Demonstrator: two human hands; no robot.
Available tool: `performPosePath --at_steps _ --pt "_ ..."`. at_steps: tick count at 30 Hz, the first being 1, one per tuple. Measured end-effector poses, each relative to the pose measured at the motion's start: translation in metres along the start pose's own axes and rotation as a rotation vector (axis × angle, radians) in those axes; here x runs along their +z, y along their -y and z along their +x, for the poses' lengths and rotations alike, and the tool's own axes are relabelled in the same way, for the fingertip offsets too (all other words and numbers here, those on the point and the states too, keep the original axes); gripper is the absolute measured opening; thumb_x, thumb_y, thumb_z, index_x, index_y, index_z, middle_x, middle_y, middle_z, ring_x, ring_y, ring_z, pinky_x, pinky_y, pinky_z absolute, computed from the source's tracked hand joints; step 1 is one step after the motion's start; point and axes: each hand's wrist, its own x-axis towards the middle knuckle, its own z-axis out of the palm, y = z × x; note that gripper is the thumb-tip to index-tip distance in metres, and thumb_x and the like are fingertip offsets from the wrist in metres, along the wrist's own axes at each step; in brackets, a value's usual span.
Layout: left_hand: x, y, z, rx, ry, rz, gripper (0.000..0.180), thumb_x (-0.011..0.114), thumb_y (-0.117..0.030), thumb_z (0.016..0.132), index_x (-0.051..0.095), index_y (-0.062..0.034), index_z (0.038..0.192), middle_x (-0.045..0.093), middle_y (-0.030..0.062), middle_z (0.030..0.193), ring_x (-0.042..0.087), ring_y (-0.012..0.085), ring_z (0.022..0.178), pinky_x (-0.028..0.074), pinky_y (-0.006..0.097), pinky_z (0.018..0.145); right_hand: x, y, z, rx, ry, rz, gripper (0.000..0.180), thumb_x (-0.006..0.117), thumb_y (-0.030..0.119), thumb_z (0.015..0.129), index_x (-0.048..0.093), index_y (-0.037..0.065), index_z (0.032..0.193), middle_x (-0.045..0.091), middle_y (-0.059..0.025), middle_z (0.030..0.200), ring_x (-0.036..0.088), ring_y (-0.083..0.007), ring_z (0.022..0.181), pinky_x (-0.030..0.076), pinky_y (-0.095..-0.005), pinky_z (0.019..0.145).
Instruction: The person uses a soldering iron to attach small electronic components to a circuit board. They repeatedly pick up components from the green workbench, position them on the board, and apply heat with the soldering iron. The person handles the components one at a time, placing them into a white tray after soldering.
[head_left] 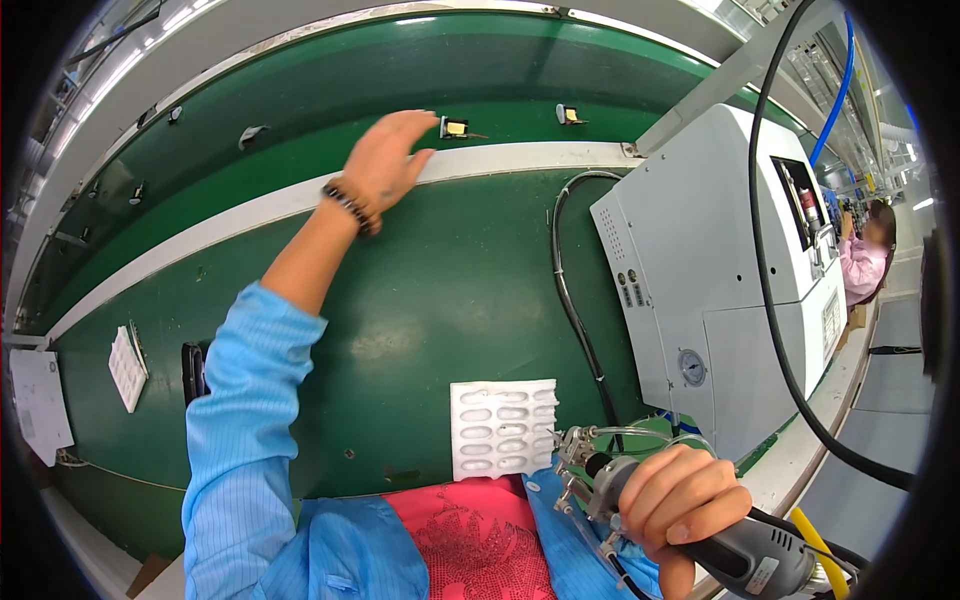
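Note:
My left hand [388, 158] reaches out over the white rail at the back of the bench, fingers stretched and nothing visible in them. Just right of its fingertips lies a small black part with a yellow block [454, 128] and a thin lead, on the green conveyor belt [350, 135]. At the lower right, my right hand [682, 503] is wrapped round a grey and black powered screwdriver [735, 550], with metal fittings and clear tubes at its front end. Left of that front end, a white moulded tray [500, 428] with rows of oval hollows lies on the bench.
A second similar part [570, 115] sits farther right on the belt, and several small pieces lie to the left. A large grey machine [700, 270] with a gauge stands at right, a black cable [565, 275] beside it. A person in pink [863, 262] is beyond.

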Motion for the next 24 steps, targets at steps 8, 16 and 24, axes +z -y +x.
performPosePath --at_steps 8,16,24 --pt "0.059 0.048 0.039 -0.022 0.228 0.101 0.034 0.065 -0.004 0.088 0.063 -0.0039 0.122 0.067 0.0180 0.118 0.059 0.0361 0.117 0.048 0.043 0.103 -0.007 0.003 -0.001 -0.007 0.016 0.001 0.027 0.082 0.005 0.083 0.059 -0.007 0.082 0.062 -0.0159 0.063 0.063 -0.0260 0.051 0.054 -0.0352 0.049" --pt "-0.012 -0.066 -0.005 0.007 0.078 -0.302 0.032 0.062 -0.002 0.092 0.064 -0.0021 0.124 0.066 0.0205 0.112 0.063 0.0370 0.104 0.050 0.040 0.093 -0.006 0.001 0.000 -0.014 -0.010 -0.008 0.031 0.084 0.011 0.083 0.059 -0.007 0.083 0.062 -0.0159 0.063 0.063 -0.0261 0.051 0.053 -0.0351 0.048" --pt "-0.063 -0.183 -0.132 -0.090 0.180 -0.555 0.033 0.073 -0.002 0.086 0.066 -0.0004 0.118 0.067 0.0164 0.103 0.067 0.0316 0.088 0.056 0.036 0.076 0.002 -0.013 -0.009 -0.016 -0.095 0.017 0.036 0.087 0.017 0.081 0.057 -0.002 0.085 0.061 -0.0120 0.063 0.062 -0.0226 0.050 0.052 -0.0321 0.048"
